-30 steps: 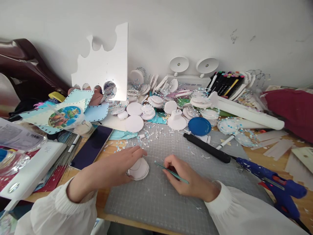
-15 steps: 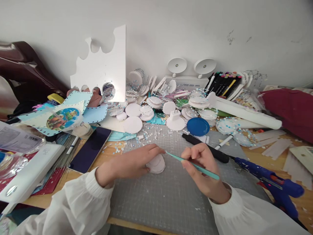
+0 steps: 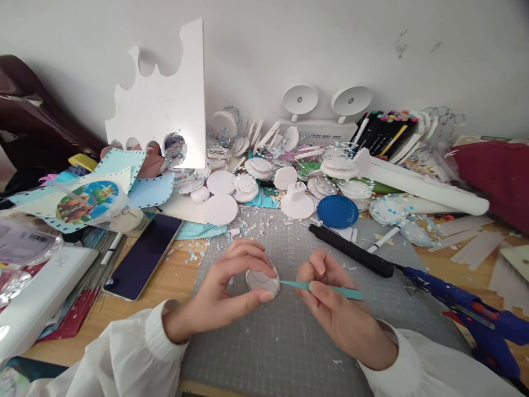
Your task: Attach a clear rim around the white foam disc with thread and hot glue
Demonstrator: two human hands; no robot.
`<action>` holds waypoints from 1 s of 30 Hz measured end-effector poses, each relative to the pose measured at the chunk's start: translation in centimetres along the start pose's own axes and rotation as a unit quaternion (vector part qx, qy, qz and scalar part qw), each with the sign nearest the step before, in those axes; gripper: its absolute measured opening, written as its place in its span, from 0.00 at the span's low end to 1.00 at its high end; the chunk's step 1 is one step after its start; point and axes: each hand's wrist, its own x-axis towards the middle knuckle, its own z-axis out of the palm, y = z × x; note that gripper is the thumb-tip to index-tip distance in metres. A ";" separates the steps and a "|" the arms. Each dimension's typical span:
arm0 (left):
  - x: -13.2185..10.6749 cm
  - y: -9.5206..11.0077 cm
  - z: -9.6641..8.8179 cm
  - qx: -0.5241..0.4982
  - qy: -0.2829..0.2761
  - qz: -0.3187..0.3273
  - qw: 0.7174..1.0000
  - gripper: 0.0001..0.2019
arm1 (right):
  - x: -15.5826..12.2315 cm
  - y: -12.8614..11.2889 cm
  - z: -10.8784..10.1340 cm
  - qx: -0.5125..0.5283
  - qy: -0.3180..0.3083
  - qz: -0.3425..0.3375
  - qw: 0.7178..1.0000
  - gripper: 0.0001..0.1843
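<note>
While your right hand (image 3: 336, 317) pinches the teal tweezers (image 3: 346, 292), their tip points left at the right edge of the white disc (image 3: 260, 280), located below frame center over the gray cutting mat (image 3: 264, 353). Your left hand (image 3: 223, 289) curves around the disc; its grip cannot be confirmed. Compared with half a second earlier, your left thumb and forefinger are spread wider, and the tweezers' tip is lower.
</note>
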 end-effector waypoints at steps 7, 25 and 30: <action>-0.2 0.5 0.2 -0.035 0.014 0.013 0.999 0.04 | 0.1 0.3 0.1 -0.005 -0.015 -0.002 1.000 0.16; -0.3 0.9 0.0 -0.076 -0.009 0.005 0.997 0.04 | -1.4 -0.2 -0.1 -0.170 -0.038 -0.051 0.983 0.13; -0.3 0.9 0.1 -0.072 -0.013 0.005 0.997 0.04 | -1.9 -0.4 0.3 -0.209 -0.047 -0.066 0.975 0.10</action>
